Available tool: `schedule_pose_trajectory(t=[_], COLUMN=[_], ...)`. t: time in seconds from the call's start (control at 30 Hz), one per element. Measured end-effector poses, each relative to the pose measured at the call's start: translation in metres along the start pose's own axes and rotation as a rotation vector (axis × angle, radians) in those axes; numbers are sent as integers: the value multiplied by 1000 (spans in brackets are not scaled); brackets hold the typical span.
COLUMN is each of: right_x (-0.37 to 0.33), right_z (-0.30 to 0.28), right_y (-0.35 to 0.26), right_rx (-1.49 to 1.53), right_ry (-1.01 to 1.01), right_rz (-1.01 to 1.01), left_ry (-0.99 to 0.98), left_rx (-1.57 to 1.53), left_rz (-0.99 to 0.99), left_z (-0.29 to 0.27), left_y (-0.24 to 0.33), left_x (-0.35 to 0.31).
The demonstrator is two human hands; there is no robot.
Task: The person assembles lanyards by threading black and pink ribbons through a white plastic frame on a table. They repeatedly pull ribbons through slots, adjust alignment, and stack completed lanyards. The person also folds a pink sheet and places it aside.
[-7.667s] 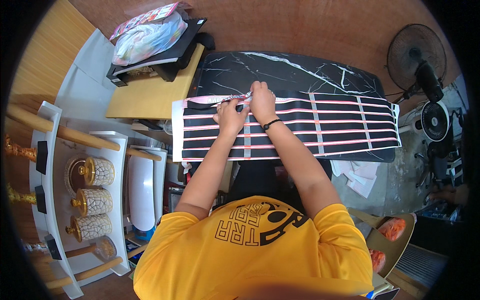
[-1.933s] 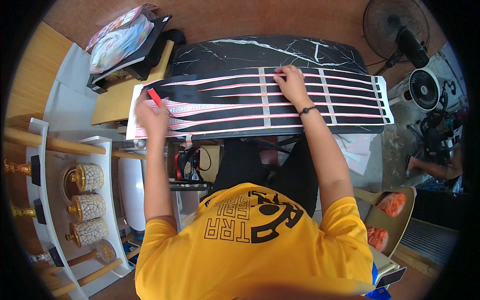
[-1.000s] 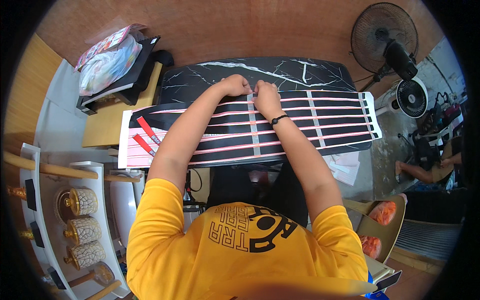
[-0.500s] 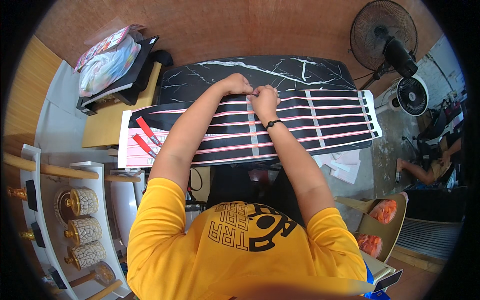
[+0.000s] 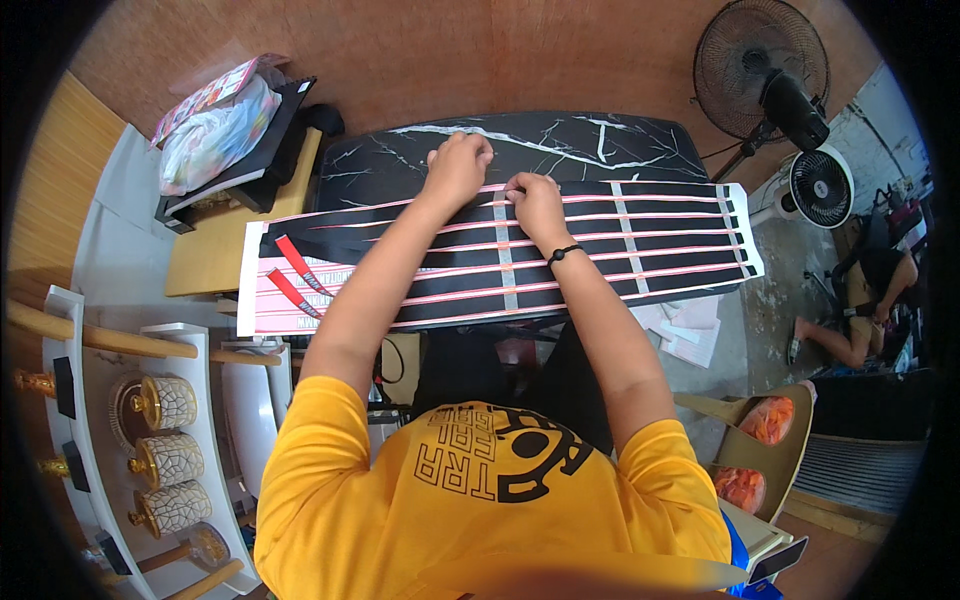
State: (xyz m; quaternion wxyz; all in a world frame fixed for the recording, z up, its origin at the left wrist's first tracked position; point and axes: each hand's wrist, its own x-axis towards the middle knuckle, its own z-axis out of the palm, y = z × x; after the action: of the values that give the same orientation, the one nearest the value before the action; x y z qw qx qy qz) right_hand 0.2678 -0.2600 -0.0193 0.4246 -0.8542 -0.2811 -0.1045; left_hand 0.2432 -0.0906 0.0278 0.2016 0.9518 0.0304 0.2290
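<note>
Several black strips (image 5: 575, 224) with pink and white lines between them lie side by side across a long pale sheet (image 5: 250, 290). Bands of clear tape (image 5: 632, 250) cross them. My left hand (image 5: 458, 168) is raised above the far part of the black table, its fingers curled; whatever is in them, if anything, is hidden. My right hand (image 5: 538, 207) rests at the far edge of the strips by the middle tape band (image 5: 506, 262), thumb and fingers drawn together in a pinch. Two red tab ends (image 5: 294, 292) stick out at the sheet's left.
Beneath the sheet is a black marble-patterned table (image 5: 540, 145). A plastic bag (image 5: 220, 135) sits on a black stand at far left; a shelf with gold-and-white jars (image 5: 175, 455) is nearer. Right are a black fan (image 5: 765, 70), a white fan (image 5: 822, 190) and a seated person (image 5: 870, 310).
My left hand has come away from the right one and moved left and farther up over the table. My right hand has shifted slightly right and stays by the strips' far edge.
</note>
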Motion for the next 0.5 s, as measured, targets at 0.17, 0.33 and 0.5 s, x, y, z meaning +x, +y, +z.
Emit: schedule_pose_trajectory(t=[0.17,0.33,0.5], right_x=[13,10,9], right_z=[-8,-6,12], right_y=[9,19,19], right_rx=[58,-170,-139], right_ry=[-122,-64,90], right_rz=[-60,-235,-231], left_ry=[-1,-52,-28], left_rx=[-63,84,86], left_rz=[28,79,106], left_z=[3,24,33], left_y=[54,55,49], left_x=[-89,-122,-127])
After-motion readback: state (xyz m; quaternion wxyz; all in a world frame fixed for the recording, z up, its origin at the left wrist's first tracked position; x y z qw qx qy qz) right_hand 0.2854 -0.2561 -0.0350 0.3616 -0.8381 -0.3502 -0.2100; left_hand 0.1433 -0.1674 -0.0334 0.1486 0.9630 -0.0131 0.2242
